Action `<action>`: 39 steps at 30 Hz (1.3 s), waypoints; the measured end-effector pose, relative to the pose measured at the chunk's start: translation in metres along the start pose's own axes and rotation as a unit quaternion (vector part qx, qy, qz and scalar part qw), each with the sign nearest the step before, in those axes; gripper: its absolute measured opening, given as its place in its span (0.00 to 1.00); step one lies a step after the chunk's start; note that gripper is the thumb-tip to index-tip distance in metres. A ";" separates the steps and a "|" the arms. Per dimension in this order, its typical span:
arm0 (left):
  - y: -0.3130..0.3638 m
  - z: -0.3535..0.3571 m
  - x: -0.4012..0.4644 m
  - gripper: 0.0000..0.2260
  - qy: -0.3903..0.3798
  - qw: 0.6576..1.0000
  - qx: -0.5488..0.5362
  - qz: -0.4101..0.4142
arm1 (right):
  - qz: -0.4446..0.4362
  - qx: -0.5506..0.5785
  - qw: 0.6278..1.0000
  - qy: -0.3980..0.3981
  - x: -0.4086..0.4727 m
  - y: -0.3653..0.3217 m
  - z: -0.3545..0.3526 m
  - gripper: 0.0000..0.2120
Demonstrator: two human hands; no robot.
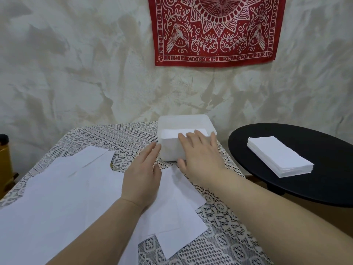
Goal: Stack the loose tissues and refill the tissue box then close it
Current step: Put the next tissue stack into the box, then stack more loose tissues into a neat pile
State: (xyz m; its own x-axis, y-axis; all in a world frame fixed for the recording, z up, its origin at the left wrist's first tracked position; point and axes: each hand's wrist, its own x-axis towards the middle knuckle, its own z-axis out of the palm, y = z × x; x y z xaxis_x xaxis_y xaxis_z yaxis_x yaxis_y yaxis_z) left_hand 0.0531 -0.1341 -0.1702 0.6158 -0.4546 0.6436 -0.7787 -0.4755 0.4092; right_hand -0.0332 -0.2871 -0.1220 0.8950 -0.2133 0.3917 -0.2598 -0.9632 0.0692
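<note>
your right hand point(202, 155) lies flat on the white tissue box point(172, 150) at the back of the table point(122, 138), fingers straight, holding nothing. your left hand point(142, 176) hangs open beside it. loose tissues point(63, 197) cover the table. one neat tissue stack point(278, 155) sits on one black tray point(315, 184).

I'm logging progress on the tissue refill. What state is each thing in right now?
tissue box: open, no lid on it, tissues inside.
loose tissues: spread flat and overlapping on the tablecloth, unstacked.
stacked tissues: neat pile on the black tray.
left hand: fingers straight, beside the box.
right hand: fingers straight, resting on the box.
</note>
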 end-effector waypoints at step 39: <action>-0.020 -0.164 -0.139 0.26 -0.149 0.961 0.140 -0.186 | 0.034 0.282 0.957 -0.064 -0.154 -0.106 -0.028 0.26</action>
State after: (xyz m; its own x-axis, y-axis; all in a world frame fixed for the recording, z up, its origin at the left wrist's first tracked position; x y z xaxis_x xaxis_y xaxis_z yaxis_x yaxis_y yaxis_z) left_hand -0.0370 0.0616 -0.1620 0.8845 -0.3905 0.2554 -0.4617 -0.8118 0.3575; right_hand -0.1537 -0.1473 -0.1635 0.9295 -0.2624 0.2590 -0.1151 -0.8739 -0.4723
